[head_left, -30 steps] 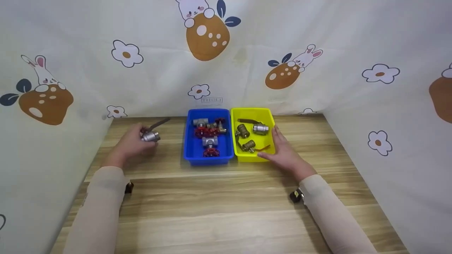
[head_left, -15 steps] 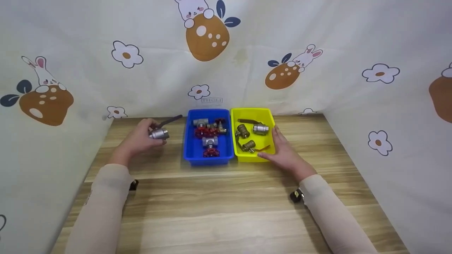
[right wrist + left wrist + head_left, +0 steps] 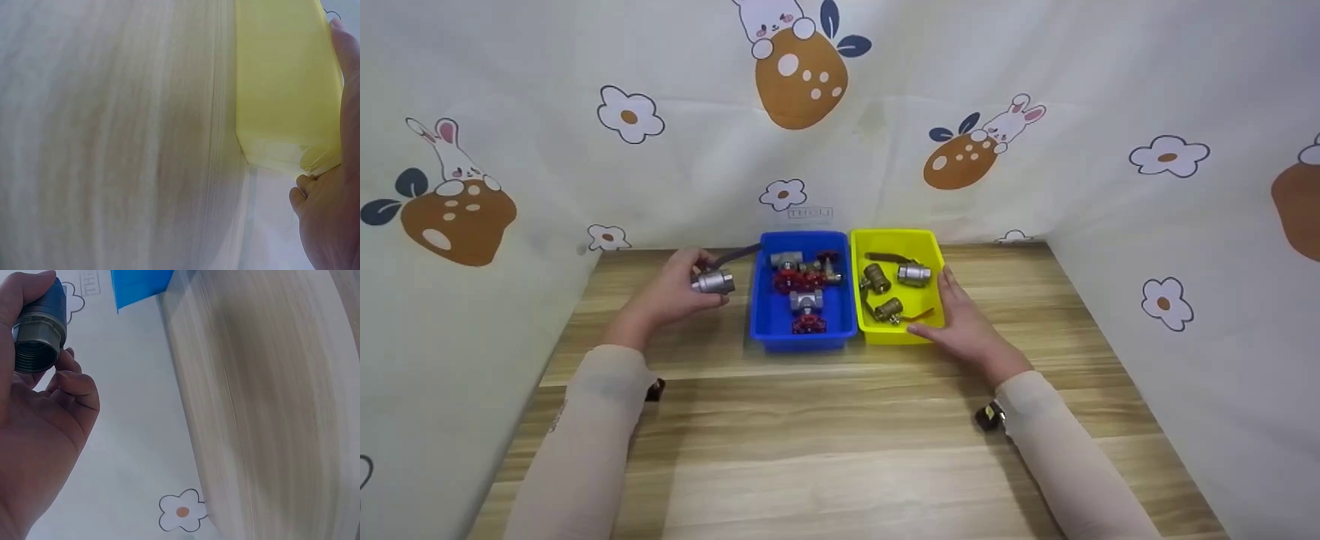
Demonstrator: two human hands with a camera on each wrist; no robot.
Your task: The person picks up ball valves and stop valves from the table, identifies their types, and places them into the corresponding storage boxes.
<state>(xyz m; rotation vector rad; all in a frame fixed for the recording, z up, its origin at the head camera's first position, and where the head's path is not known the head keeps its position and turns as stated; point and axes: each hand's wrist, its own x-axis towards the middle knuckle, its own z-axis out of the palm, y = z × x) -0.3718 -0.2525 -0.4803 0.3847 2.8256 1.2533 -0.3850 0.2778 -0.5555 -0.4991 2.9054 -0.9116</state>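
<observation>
My left hand (image 3: 673, 298) holds a silver ball valve (image 3: 715, 281) above the table, left of the blue bin (image 3: 759, 315). The valve's dark lever (image 3: 737, 255) points up and right, its tip by the bin's back left corner. In the left wrist view, the threaded end of the ball valve (image 3: 39, 340) faces the camera between thumb and fingers. My right hand (image 3: 969, 330) rests against the yellow bin (image 3: 896, 337) at its front right corner, thumb over the front rim and fingers extended along the right side. In the right wrist view, this yellow bin (image 3: 287, 73) hides part of the fingers.
Inside the blue bin lie several valves with red handwheels (image 3: 808, 324). The yellow bin holds a silver lever valve (image 3: 913, 273) and brass valves (image 3: 888, 310). Both bins stand side by side on the wood-grain table (image 3: 840, 442), near the patterned back wall (image 3: 697, 172).
The left hand has moved right and slightly toward the back with the ball valve, nearing the blue bin. The right hand and both bins have stayed in place.
</observation>
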